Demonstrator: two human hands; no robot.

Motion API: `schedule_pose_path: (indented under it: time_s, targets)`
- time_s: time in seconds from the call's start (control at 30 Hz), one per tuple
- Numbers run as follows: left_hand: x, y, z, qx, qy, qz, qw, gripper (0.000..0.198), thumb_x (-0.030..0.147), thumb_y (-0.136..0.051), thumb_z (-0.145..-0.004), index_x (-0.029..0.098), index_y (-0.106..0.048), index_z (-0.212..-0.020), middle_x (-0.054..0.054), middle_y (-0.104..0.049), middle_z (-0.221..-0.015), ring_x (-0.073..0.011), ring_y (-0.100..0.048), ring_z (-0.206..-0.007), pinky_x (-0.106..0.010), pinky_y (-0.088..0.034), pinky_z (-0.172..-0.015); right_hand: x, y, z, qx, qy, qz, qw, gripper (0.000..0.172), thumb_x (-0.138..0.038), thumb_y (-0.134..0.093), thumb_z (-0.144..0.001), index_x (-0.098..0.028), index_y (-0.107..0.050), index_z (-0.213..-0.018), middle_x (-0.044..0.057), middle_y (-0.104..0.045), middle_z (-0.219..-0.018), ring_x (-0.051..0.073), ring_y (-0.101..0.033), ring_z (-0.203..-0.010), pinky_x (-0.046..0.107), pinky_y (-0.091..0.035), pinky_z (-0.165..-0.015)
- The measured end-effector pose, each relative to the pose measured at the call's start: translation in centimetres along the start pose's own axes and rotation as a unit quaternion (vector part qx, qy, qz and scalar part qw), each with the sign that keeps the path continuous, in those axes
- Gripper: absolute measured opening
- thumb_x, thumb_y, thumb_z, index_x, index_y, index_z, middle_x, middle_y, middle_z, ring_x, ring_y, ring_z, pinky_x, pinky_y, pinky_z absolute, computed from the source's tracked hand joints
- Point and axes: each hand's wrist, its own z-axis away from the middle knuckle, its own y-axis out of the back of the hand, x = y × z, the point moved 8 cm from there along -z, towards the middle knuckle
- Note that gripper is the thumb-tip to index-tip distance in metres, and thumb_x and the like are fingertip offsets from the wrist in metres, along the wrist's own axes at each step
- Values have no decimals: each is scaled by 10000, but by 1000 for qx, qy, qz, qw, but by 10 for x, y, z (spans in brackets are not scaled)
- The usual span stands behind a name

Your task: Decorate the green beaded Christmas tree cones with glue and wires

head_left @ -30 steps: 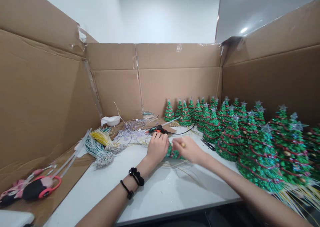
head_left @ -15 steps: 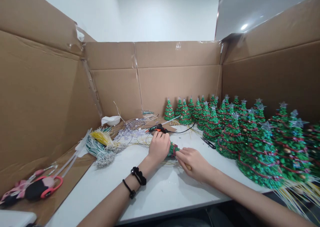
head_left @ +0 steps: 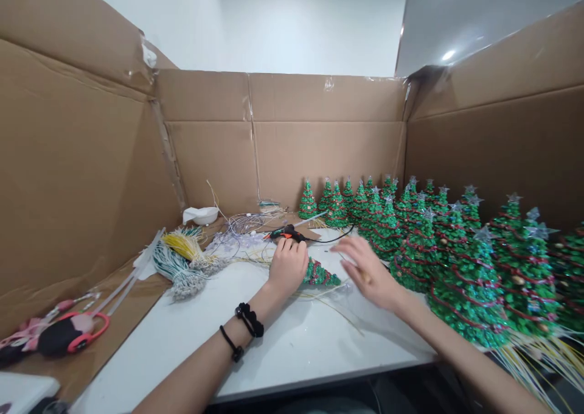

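My left hand [head_left: 288, 266] is closed around the base end of a small green Christmas tree [head_left: 322, 274] with red trim. The tree lies on its side over the white tabletop, its tip pointing right. My right hand [head_left: 370, 277] is raised to the right of that tip, apart from the tree. Tucked in its palm is a small wooden-handled tool [head_left: 366, 276], mostly hidden by the fingers. By the tree's tip lies a clear piece [head_left: 345, 287], perhaps a star, and pale wires [head_left: 337, 313] trail below the tree.
A glue gun [head_left: 287, 234] lies just beyond my left hand. Many finished trees [head_left: 474, 292] crowd the right side. Bundled light wires [head_left: 180, 265], a white scoop-like dish [head_left: 201, 215] and red-handled scissors [head_left: 93, 335] are at left. Cardboard walls [head_left: 319, 146] enclose the table.
My right hand has pulled away from the tree, moving right and slightly up with its fingers loosened. More of the tree's tip now shows. My left hand keeps its hold.
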Motion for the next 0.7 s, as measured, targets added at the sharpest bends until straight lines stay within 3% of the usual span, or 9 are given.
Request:
schedule_pose_path:
  time_s: [0.1, 0.2, 0.37, 0.5, 0.6, 0.7]
  targets:
    - [-2, 3, 1, 4, 7, 13, 1000, 183, 193, -358, -887, 181, -529, -821, -94, -588, -799, -252, -514, -848, -403, -391, -804, -20, -47, 16, -197, 122, 133, 964, 253, -214, -354, -926, -189, -579, -1040, 85, -565, -922, 208, -505, -836, 324, -412, -715]
    - [-2, 3, 2, 0, 0, 10, 1000, 194, 188, -347, -892, 182, -530, -826, -89, -594, -806, -241, -523, -859, -407, -384, -841, -3, -68, 20, -233, 122, 220, 939, 200, -248, -414, -923, -183, -603, -938, 73, -548, -881, 208, -489, -803, 312, -398, -654]
    - [-2, 5, 2, 2, 1, 33, 999, 209, 191, -346, -897, 175, -541, -823, -90, -616, -829, -250, -520, -925, -408, -387, -865, 9, -62, 17, -197, 111, 200, 953, 202, -246, -433, -927, -198, -617, -859, 62, -537, -872, 191, -470, -802, 290, -382, -641]
    - [-14, 25, -3, 56, -4, 99, 994, 199, 192, -358, -898, 186, -557, -890, -68, -633, -965, -229, -489, -1031, -380, -370, -909, 7, -39, 14, -103, 70, 114, 986, 201, -222, -407, -941, -190, -593, -874, 62, -567, -872, 188, -460, -800, 297, -387, -679]
    - [-55, 43, -7, 99, 37, 77, 991, 226, 228, -353, -901, 186, -563, -829, -64, -630, -856, -224, -518, -928, -372, -375, -866, 16, -21, 13, 5, 15, 61, 998, 235, -227, -362, -958, -184, -558, -834, 49, -576, -762, 186, -452, -749, 299, -383, -666]
    - [-130, 55, 0, 112, 157, -11, 981, 268, 283, -335, -907, 175, -551, -791, -56, -588, -730, -215, -526, -760, -352, -392, -749, 27, -9, 15, 101, -25, 44, 994, 235, -246, -361, -959, -193, -538, -813, 42, -584, -735, 189, -438, -720, 301, -373, -648]
